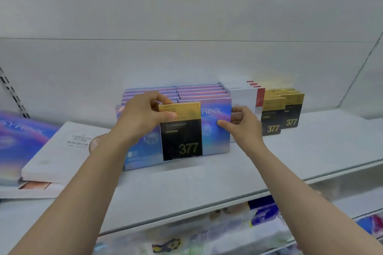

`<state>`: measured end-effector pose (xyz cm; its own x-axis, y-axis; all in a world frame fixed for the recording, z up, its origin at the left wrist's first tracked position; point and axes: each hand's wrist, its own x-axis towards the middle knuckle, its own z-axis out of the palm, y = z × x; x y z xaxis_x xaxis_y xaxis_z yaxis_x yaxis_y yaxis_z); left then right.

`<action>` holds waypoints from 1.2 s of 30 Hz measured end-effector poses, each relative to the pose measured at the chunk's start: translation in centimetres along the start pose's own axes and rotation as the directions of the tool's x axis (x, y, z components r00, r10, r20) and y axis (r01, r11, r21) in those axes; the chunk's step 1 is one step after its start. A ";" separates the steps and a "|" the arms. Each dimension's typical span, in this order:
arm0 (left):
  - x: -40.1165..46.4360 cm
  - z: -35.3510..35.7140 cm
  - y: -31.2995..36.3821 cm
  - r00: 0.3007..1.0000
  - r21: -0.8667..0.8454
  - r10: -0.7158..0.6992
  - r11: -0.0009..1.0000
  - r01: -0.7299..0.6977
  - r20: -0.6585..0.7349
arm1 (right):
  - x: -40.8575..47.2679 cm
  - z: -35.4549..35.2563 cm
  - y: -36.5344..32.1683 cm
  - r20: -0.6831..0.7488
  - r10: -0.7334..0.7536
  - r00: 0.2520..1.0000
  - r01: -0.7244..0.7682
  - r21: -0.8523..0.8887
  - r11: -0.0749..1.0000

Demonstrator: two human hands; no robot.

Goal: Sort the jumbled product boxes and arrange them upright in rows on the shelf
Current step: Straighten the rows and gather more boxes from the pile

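Gold-topped black box (180,131) is pinched at its top corner by the left hand (143,117), in front of the blue boxes (215,122). The right hand (244,123) grips the front blue box's right edge. Better to carry it right of those, to the matching black boxes (280,114), and stand it upright.

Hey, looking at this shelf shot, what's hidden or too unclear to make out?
Head view only:
- Front blue box: the black and gold box in the left hand covers the start of its name; only "RINX" shows.
- Right hand: fingertips hidden behind the blue box's edge.
- Flat white box: small print unreadable beyond "MARUBI".
- Lower shelf goods: blurred, cut off by the bottom edge.
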<state>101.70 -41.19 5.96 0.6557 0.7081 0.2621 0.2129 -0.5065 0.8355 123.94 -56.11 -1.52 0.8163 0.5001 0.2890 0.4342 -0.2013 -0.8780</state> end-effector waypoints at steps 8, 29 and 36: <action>1.1 6.9 3.3 1.000 -0.018 0.018 1.000 -0.018 -0.007 | 3.0 -5.4 -3.5 0.427 -0.252 0.869 0.189 0.184 0.965; 8.3 28.3 9.2 0.925 0.663 0.310 0.744 -0.090 -0.222 | 16.8 -23.0 9.8 0.416 -0.178 0.892 0.147 0.104 0.984; 8.4 28.0 8.5 0.905 0.668 0.364 0.732 -0.132 -0.220 | 16.3 -18.6 10.3 0.376 -0.261 0.889 0.307 -0.069 0.949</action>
<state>129.27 -53.30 1.74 0.5112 0.5650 0.6476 0.5535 -0.7929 0.2548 148.84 -65.68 1.28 0.4693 0.8140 0.3423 0.6894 -0.0956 -0.7180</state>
